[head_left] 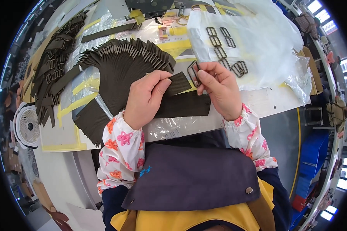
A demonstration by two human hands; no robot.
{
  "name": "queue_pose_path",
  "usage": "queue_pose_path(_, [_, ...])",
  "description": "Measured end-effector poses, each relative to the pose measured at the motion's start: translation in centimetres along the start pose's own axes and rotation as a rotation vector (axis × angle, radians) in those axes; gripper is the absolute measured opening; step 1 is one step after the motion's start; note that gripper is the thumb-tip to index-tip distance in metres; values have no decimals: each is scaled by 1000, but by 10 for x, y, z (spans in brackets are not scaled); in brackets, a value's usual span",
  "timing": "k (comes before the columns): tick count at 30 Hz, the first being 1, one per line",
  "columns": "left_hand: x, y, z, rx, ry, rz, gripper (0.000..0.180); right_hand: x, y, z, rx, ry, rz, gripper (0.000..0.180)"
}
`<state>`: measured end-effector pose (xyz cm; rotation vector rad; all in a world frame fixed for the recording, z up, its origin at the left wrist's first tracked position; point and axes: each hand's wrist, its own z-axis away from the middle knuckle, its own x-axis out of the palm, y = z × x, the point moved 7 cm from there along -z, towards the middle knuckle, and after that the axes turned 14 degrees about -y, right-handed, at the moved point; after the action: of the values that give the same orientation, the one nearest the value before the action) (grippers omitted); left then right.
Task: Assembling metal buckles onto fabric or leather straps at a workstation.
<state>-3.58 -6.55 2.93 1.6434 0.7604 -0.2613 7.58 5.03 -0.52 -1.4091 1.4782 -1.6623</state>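
My left hand [144, 98] pinches a dark olive webbing strap [181, 83] between thumb and fingers, its cut end pointing right. In my right hand [221, 89] a dark metal slide buckle [193, 74] stands on edge, gripped by thumb and fingertips. Strap end and buckle are very close; whether they touch I cannot tell. Beneath and beyond my left hand fans a thick stack of cut straps [117, 65]. Another bundle of webbing [187, 104] lies flat below both hands. Several loose slide buckles [219, 53] rest on a white plastic sheet [262, 50] beyond my right hand.
At the far left is a heap of straps with buckles [52, 71]; one such strap [110, 32] lies at the back. A sewing machine head [152, 5] stands at the far edge. A white fan [27, 126] is left of the table; blue bins [312, 161] stand right.
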Motion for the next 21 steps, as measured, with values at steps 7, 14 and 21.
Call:
queue_pose_path(7, [0,-6,12,19,172,169,9,36,27,-13,136,-121,-54,14])
queue_pose_path(14, [-15,15,15,168,110,-151,14,42,18,-21,194,-160,144,11])
queue_pose_path(21, [-25,-2,39,2,153,101,8,55,35,-45,-34,-222,665,13])
